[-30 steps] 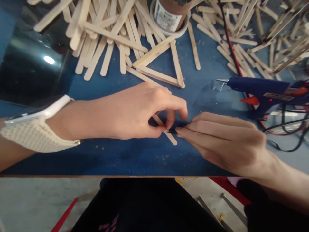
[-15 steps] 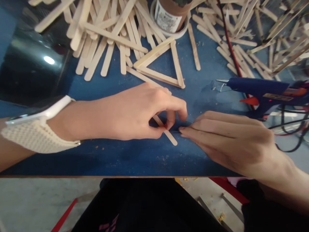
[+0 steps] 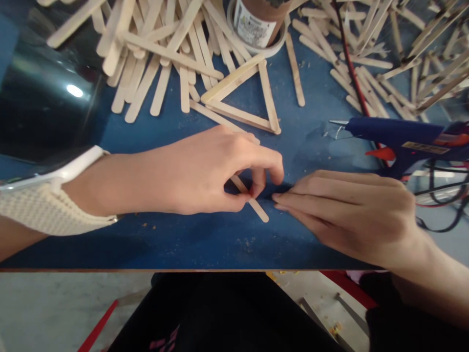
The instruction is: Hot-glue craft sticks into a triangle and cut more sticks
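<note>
Thumb and forefinger of my left hand [image 3: 220,171] pinch a wooden craft stick [image 3: 259,210], which slants on the blue table with its rounded end toward me. The hand covers part of this stick. Close by on the right is my right hand [image 3: 344,210], its fingertips pressed together near the table; whatever they may hold is too small to make out. Beyond my left hand lies a triangle of craft sticks [image 3: 269,98], joined at its corners. Another loose craft stick [image 3: 214,115] runs partly under my left hand.
A blue glue gun [image 3: 395,134] with an orange trigger lies at the right, its nozzle pointing left, among dark cables. A pile of craft sticks [image 3: 157,54] spreads at the back left. Behind the triangle stands a brown labelled jar [image 3: 256,24]. More sticks [image 3: 370,83] lie back right.
Both hands keep nearly the same pose. My left wrist has shifted slightly left, and the right fingertips have parted a little at the thumb. The stick stays pinched.
</note>
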A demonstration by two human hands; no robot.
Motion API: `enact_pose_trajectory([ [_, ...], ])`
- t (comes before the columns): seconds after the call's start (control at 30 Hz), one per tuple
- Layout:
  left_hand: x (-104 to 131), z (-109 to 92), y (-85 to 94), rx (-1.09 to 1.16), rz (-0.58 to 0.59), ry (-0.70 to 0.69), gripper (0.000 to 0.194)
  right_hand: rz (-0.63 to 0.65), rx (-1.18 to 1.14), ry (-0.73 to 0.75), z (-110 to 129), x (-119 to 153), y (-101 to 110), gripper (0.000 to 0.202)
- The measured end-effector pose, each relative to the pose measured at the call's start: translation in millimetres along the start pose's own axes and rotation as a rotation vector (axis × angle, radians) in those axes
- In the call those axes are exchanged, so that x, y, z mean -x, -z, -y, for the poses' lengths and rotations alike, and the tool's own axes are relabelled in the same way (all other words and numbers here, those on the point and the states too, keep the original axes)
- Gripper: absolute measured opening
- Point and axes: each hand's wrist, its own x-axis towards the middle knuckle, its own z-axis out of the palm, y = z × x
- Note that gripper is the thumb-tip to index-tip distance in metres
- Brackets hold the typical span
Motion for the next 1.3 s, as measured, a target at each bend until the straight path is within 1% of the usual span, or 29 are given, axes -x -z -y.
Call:
enact_pose_trajectory([
  [0.27,1.1,1.1,0.8,0.009,0.001,-0.001,0.034,-0.006,-0.007,0.005,1.1,-0.3,-3.7,0.017],
  [0.43,1.0,2.0,1.2,0.011,0.005,-0.009,0.034,-0.002,-0.014,0.003,0.8,-2.3,-2.4,0.018],
  [0.6,1.2,1.1,0.9,0.015,-0.001,-0.003,0.033,-0.022,-0.030,0.021,0.0,-0.9,-2.1,0.015],
  [0.83,2.4,2.7,1.4,0.017,0.017,0.008,0.031,-0.006,-0.041,0.009,0.3,-0.1,-2.1,0.017],
  [1.3,2.0,1.9,0.8,0.030,0.001,0.003,0.034,-0.015,-0.003,0.005,0.8,1.2,-3.3,0.018],
])
